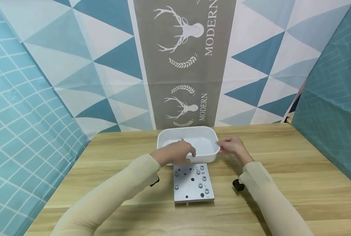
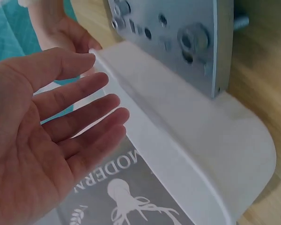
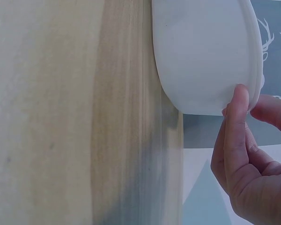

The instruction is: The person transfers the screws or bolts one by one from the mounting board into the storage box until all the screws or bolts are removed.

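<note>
A white plastic tray (image 1: 203, 131) stands at the back of the table. My right hand (image 1: 231, 145) pinches its right rim; in the right wrist view, thumb and fingertips (image 3: 241, 91) lie on either side of the rim. Above the tray's front left part is my left hand (image 1: 178, 153), holding nothing, its fingers (image 2: 91, 105) loosely spread and slightly bent. It hides some small brownish pieces in the tray, too small to identify. Just in front of the tray lies a silver metal plate (image 1: 190, 188) with holes and several socket-head bolts. A threaded end (image 2: 241, 22) sticks out from its underside.
The wooden table (image 1: 281, 183) reaches back to a patterned curtain (image 1: 184, 75). A small black object (image 1: 238, 185) sits beside the right sleeve, and another dark piece (image 1: 155, 182) shows under the left sleeve. Blue tiled cloth (image 1: 25, 131) hangs along the left.
</note>
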Action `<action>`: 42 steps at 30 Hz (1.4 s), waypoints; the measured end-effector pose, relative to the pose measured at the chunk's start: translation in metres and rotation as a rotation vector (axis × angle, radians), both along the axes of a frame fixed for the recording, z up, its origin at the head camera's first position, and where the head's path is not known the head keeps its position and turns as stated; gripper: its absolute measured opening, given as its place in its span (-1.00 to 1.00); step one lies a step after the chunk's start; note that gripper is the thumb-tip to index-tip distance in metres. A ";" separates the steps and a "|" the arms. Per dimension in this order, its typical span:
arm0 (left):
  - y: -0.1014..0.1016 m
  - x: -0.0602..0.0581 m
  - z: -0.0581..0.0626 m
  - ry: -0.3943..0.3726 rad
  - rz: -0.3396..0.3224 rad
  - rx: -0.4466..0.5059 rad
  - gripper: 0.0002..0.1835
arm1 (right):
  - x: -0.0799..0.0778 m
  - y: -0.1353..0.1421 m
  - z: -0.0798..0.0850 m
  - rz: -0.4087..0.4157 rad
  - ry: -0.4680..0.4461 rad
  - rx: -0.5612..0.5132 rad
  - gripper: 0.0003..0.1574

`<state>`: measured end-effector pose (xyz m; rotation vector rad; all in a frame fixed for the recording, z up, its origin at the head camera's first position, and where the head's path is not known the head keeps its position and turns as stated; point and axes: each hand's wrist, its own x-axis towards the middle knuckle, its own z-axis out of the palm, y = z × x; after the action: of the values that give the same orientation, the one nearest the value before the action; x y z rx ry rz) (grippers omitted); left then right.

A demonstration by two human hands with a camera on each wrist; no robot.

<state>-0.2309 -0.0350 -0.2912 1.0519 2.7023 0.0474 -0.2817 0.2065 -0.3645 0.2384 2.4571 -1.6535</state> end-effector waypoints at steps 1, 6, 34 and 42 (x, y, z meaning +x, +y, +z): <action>0.000 0.002 0.000 0.004 -0.010 0.004 -0.70 | 0.000 0.000 0.000 0.000 0.002 -0.003 -0.48; 0.002 0.016 -0.001 0.014 -0.060 0.018 -0.68 | -0.001 0.001 0.000 0.015 0.013 -0.012 -0.48; 0.016 0.074 -0.025 0.059 -0.321 0.067 -0.81 | 0.005 0.003 0.001 0.033 0.010 -0.052 -0.46; 0.016 0.079 -0.031 0.099 -0.352 0.049 -0.86 | 0.000 0.001 0.000 0.014 -0.009 -0.023 -0.48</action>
<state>-0.1523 -0.0189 -0.3221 1.5661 2.5677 -0.0007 -0.2818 0.2073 -0.3644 0.2249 2.4264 -1.6704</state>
